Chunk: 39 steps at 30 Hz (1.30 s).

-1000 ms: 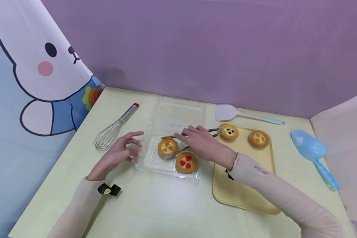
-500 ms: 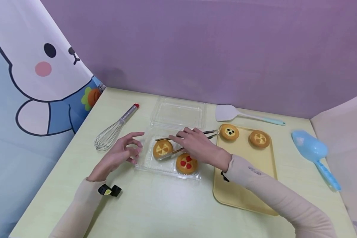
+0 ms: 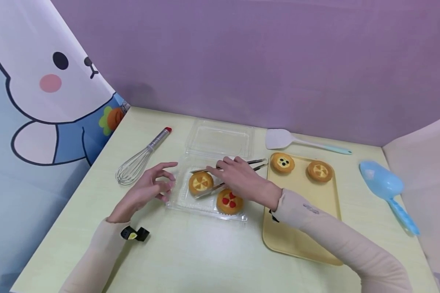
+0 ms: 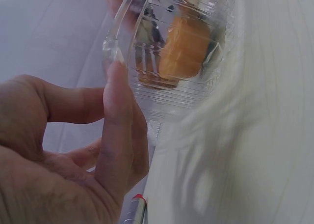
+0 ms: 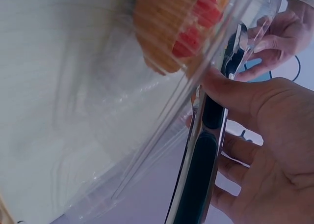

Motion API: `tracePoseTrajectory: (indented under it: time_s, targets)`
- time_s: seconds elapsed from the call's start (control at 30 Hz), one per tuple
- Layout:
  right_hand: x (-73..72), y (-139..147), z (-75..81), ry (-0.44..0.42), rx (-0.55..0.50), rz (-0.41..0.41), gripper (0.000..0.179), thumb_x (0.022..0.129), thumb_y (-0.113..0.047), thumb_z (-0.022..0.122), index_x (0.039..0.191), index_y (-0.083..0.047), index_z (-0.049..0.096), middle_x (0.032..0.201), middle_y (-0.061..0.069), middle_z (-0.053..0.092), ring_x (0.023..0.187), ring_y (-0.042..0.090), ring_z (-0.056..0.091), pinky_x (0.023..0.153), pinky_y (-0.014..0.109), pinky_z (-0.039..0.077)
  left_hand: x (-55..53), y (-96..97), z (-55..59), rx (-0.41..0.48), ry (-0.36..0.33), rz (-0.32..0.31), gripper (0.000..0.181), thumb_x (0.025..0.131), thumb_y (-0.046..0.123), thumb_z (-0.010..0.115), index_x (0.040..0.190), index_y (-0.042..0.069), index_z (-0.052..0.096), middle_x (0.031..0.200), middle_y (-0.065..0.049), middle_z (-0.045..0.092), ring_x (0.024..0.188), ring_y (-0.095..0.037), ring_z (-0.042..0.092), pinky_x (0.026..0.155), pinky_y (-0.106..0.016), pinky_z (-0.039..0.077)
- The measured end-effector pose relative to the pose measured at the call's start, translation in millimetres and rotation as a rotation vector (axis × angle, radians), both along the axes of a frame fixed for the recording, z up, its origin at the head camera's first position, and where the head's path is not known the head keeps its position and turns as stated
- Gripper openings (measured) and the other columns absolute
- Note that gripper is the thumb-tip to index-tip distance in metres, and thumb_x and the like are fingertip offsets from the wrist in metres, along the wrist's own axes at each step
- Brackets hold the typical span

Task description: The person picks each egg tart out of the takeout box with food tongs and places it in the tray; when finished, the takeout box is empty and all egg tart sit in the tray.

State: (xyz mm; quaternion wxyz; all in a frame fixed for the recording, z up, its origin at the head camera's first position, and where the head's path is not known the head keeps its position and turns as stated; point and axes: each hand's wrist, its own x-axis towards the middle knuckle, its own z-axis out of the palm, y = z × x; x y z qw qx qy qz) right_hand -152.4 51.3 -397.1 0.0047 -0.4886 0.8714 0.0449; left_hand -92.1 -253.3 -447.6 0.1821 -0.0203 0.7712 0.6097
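Observation:
My right hand (image 3: pixel 238 179) holds metal tongs (image 3: pixel 257 162) with dark grip inlays (image 5: pixel 202 170). Their ends lie on either side of a round pastry with pale wedge markings (image 3: pixel 201 183), inside the left part of an open clear plastic box (image 3: pixel 179 199). Beside it, in the box's front right corner, sits a pastry with red hearts (image 3: pixel 229 201). Loosely bent, the fingers of my left hand (image 3: pixel 154 185) stay at the box's left side; in the left wrist view a fingertip (image 4: pixel 117 71) comes right at the clear rim (image 4: pixel 112 42).
On the right lies a yellow tray (image 3: pixel 300 240) bearing a black-dotted pastry (image 3: pixel 282 162) and another wedge-marked pastry (image 3: pixel 320 171). A white spatula (image 3: pixel 278 138) lies behind it, a blue scoop (image 3: pixel 381 179) farther right. A whisk (image 3: pixel 135 165) rests left of the box. The box's lid (image 3: pixel 220 138) is folded back.
My right hand and the tongs have shifted left, and the wedge-marked pastry in the box has moved left, away from the red-heart one. My left hand has stayed in place.

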Motion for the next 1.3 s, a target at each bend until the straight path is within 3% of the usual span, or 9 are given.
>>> tracePoseTrajectory:
  time_s: [0.27,1.3]
  targets:
    - [0.6,-4.5,-5.2,0.048,0.006,0.018,0.059,0.097,-0.004,0.066,0.152,-0.021,0.053,0.130,0.006,0.068,0.112,0.026,0.062,0.088,0.039,0.056,-0.5,0.5,-1.2,0.004,0.001,0.001,0.074,0.091,-0.007,0.055,0.160,0.011,0.036,0.120,-0.020,0.053,0.074,-0.022,0.062,0.058,-0.033,0.062]
    - [6.2,5.4,-11.7,0.040,-0.037,-0.007,0.061,0.098,-0.018,0.071,0.155,-0.023,0.050,0.137,0.005,0.066,0.114,0.027,0.062,0.090,0.041,0.057,0.5,0.7,-0.2,0.005,0.007,0.002,0.072,0.092,-0.007,0.055,0.160,0.010,0.036,0.119,-0.017,0.053,0.075,-0.023,0.063,0.059,-0.034,0.062]
